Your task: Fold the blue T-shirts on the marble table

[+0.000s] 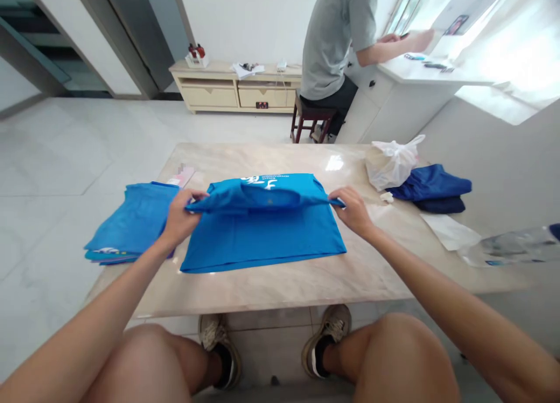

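Observation:
A blue T-shirt with white print lies on the marble-look table in front of me. Its collar end is lifted and folded over, held level above the rest of the cloth. My left hand is closed on the left corner of the raised edge. On the right corner, my right hand pinches the fabric between thumb and fingers. Just left of the shirt sits a stack of folded blue shirts, close to my left wrist.
A white plastic bag, dark blue clothing, a white paper and a clear bottle lie along the right of the table. Beyond it, a person sits on a stool beside a white desk.

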`<action>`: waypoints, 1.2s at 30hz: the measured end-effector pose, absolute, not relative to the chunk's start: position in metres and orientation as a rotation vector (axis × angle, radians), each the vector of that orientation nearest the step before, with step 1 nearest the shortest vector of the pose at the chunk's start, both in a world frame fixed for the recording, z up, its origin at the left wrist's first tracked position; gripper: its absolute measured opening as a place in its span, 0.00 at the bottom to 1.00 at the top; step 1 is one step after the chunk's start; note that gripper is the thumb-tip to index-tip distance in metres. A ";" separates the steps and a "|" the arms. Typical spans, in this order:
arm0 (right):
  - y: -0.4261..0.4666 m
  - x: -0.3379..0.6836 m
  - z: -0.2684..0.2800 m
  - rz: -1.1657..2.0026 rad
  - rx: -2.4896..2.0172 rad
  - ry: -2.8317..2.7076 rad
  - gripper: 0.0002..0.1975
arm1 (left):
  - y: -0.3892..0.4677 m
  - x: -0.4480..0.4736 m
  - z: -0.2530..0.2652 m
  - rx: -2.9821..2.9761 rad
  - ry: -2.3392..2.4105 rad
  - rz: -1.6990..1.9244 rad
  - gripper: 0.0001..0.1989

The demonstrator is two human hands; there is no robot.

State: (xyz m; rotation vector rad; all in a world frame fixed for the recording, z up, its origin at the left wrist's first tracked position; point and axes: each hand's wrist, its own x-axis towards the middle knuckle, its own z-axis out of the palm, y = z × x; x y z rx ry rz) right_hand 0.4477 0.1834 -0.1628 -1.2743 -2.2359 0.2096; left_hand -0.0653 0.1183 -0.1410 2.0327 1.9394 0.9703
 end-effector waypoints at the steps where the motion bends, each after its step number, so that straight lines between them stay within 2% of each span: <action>1: 0.171 0.452 -0.176 0.247 -1.273 -2.347 0.17 | 0.103 -0.070 -0.154 2.090 1.870 0.804 0.15; 5: 0.147 0.453 -0.198 0.225 -1.383 -2.605 0.24 | 0.072 -0.076 -0.173 2.294 1.799 0.321 0.19; 12: 0.119 0.429 -0.172 0.095 -2.086 -2.512 0.28 | 0.055 -0.058 -0.141 2.208 2.175 -0.052 0.21; 16: 0.101 0.412 -0.162 0.175 -2.205 -2.384 0.22 | 0.042 -0.034 -0.142 2.101 2.259 0.025 0.17; 21: 0.100 0.364 -0.149 0.188 -2.038 -2.364 0.17 | 0.052 0.021 -0.136 2.124 2.082 0.169 0.10; 27: 0.114 0.315 -0.139 0.181 -1.891 -2.413 0.16 | 0.082 0.076 -0.125 2.153 1.946 0.234 0.07; 36: 0.124 0.311 -0.145 0.190 -1.927 -2.406 0.14 | 0.089 0.106 -0.131 2.162 1.856 0.162 0.10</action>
